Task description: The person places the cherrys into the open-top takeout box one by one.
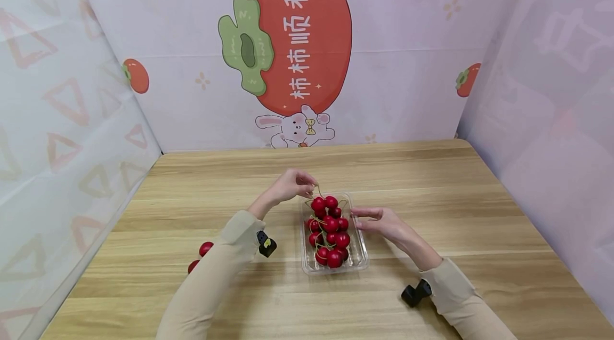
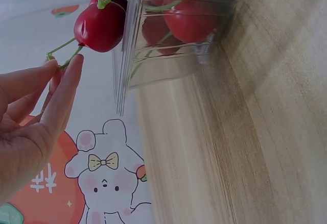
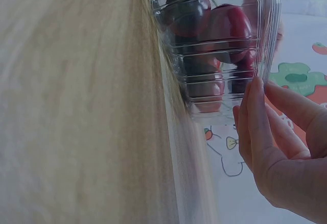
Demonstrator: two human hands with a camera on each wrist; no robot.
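A clear plastic box (image 1: 358, 262) holding several red cherries (image 1: 331, 224) stands in the middle of the wooden table. At its far left corner my left hand (image 1: 293, 185) pinches a thin green stem (image 2: 73, 56) between thumb and fingertips. In the left wrist view, this stem runs to a cherry (image 2: 101, 27) at the top of the pile, above the box's rim. My right hand (image 1: 386, 224) is at the box's right side, its fairly straight fingertips touching the rim. Through the ribbed wall, more cherries (image 3: 230, 27) show in the right wrist view.
Two loose cherries (image 1: 206, 248) lie on the table (image 1: 144, 276) at the left, partly hidden by my left sleeve (image 1: 211, 270). Behind the table's far edge hangs a printed cloth (image 1: 393, 63), with light cloth walls at both sides.
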